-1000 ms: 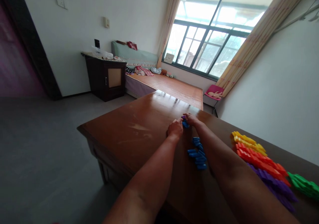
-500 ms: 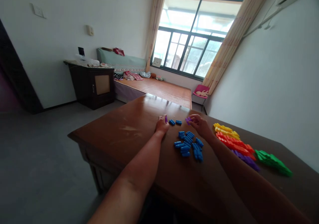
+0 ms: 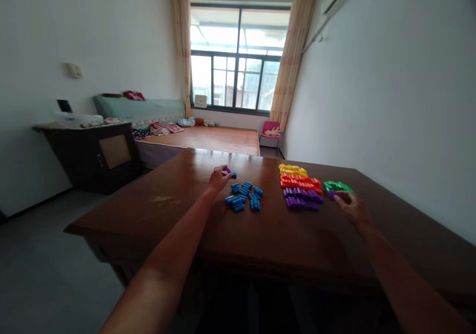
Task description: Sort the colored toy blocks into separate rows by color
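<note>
My left hand [image 3: 219,179] is closed around a small purple plastic block [image 3: 228,171] above the far part of the brown table. A blue block [image 3: 234,175] lies right beside those fingers. Closer to me is a loose pile of short blue blocks [image 3: 241,196]. Over on the right, my right hand [image 3: 352,208] pinches another purple block [image 3: 330,194] by its edge. It hovers at the right end of the purple rows [image 3: 302,198], just in front of the green blocks [image 3: 337,186], which it partly overlaps.
Behind the purple rows lie red-orange blocks [image 3: 299,182] and yellow blocks [image 3: 292,169]. The wooden table [image 3: 148,200] has its left corner in view. Beyond stand a bed [image 3: 219,139], a dark cabinet [image 3: 96,150] and a pink chair [image 3: 269,130].
My right hand has moved right with its purple block, from near the blue blocks to the end of the purple rows. The left hand stays beside the blue blocks. The view has turned right.
</note>
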Tool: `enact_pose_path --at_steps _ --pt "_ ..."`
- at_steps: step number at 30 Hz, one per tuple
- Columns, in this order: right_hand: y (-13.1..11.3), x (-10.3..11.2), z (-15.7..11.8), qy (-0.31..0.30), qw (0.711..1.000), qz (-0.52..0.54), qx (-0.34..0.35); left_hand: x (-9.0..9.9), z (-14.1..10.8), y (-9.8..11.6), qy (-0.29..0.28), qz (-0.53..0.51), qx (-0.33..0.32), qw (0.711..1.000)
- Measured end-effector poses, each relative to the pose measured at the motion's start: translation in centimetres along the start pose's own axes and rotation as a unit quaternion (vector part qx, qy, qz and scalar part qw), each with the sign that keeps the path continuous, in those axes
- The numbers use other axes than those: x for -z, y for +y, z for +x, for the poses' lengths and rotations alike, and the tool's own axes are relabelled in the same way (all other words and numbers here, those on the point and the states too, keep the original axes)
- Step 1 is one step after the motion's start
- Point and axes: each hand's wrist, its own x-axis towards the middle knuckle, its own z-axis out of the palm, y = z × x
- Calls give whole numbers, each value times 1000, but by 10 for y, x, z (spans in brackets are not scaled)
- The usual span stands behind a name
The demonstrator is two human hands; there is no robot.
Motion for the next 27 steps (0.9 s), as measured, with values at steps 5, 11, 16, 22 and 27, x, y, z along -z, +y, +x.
enact_pose_path --at_steps 5,11,16,22,27 --pt "23 11 -7 -14 992 -69 -101 -33 -25 77 -109 -15 -143 984" --pt "11 -12 -16 -88 983 -133 -92 -99 -77 135 -210 45 -251 944" --pt "-4 -23 -24 -106 980 -149 -80 -144 -100 164 -227 119 -274 927" --pt "-1 -18 -28 -91 985 -137 -52 -184 -99 185 -235 204 -306 900" --pt "3 -18 -28 -91 988 -127 -20 -209 -94 182 -228 227 -322 890"
